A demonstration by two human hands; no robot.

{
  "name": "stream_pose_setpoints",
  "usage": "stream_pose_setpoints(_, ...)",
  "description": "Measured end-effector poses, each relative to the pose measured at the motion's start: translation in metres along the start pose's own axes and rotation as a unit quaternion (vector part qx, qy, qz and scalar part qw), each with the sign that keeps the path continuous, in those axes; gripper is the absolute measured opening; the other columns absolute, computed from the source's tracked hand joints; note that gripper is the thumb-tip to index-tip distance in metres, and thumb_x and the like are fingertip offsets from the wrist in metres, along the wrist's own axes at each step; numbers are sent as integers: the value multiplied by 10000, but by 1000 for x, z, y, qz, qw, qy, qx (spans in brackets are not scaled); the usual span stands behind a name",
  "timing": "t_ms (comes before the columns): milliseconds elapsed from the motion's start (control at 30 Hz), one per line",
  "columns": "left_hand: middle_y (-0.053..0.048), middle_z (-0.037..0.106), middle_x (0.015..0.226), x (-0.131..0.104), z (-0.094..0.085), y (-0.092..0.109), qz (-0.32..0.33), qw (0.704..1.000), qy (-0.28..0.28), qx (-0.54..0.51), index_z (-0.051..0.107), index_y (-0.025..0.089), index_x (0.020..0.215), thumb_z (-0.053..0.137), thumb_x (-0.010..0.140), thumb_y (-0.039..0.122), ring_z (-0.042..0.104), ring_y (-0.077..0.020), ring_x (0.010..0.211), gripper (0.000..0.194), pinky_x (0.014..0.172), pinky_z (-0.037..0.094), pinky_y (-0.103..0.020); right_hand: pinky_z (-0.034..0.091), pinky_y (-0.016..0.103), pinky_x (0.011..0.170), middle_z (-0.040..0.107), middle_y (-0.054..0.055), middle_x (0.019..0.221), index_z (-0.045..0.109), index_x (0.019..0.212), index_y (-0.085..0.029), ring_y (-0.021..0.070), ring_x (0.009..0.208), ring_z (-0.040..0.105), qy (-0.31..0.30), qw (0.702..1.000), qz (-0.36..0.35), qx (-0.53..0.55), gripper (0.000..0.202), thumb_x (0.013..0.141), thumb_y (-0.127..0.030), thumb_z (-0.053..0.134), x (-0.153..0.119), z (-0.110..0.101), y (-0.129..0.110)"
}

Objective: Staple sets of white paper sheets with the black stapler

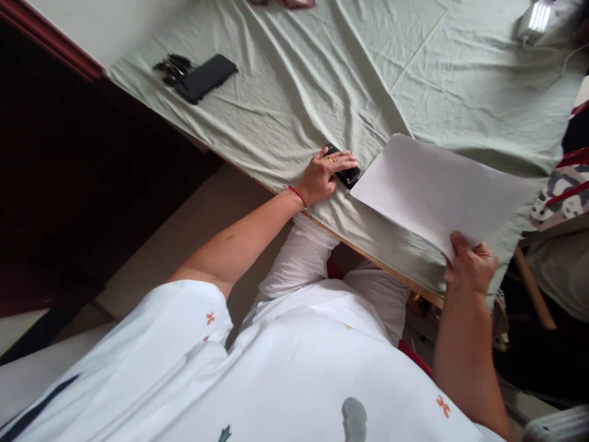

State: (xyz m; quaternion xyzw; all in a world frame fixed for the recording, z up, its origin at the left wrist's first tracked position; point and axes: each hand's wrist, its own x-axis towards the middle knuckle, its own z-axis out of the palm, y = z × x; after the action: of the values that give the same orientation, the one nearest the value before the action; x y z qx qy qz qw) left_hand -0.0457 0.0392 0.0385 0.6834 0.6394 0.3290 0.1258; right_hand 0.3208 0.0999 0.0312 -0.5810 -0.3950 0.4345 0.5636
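My left hand (324,175) lies over a small glossy black object (350,178) near the table edge. Its fingers stretch across the top, and the thumb is at the near side. Much of that object is hidden under the fingers, so its kind is unclear. With my right hand (472,264) I pinch the near edge of a white sheet of paper (437,184), thumb on top. The sheet slants over the tabletop, its left corner close beside the black object.
A pale green cloth (285,80) with wrinkles covers the table. Toward the far left lie a flat black case (207,78) and a bunch of keys (172,67). A lit white lamp (537,21) stands at the far right. A panda-print fabric item (565,190) is beyond the right edge.
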Motion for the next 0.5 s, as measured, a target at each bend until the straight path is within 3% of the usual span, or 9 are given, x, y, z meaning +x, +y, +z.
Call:
stream_pose_setpoints(200,-70,414,1652,-27,2,14,5,997,68,37,526,276,1471,498,911,205,328,-257,1559,565,1268,263,-488,568,238,735,674,-21,744,694,728,-137,85,663,584,8,999,-41,-22,317,498,-285,855,-6,-31,8)
stream_pose_setpoints(267,-92,481,1597,-47,8,17,-27,993,100,50,554,250,1425,484,915,198,388,-264,1516,517,1250,306,-488,562,245,733,665,-27,730,695,723,-138,85,657,567,2,998,-53,-44,293,542,-309,849,-10,-37,14)
stream_pose_setpoints(367,-101,704,1251,-77,23,19,-96,984,131,74,701,230,1128,457,908,154,601,-268,1257,337,1149,437,-484,545,246,718,666,-24,734,706,735,-130,89,660,557,-19,994,-63,-87,279,596,-332,841,-14,-40,20)
stream_pose_setpoints(500,-94,721,1081,-94,38,20,-117,977,138,110,710,228,952,490,866,134,638,-277,1104,254,1058,494,-476,538,254,709,674,-20,779,715,812,-137,106,699,582,-44,988,-54,-135,324,644,-396,812,-11,-43,22)
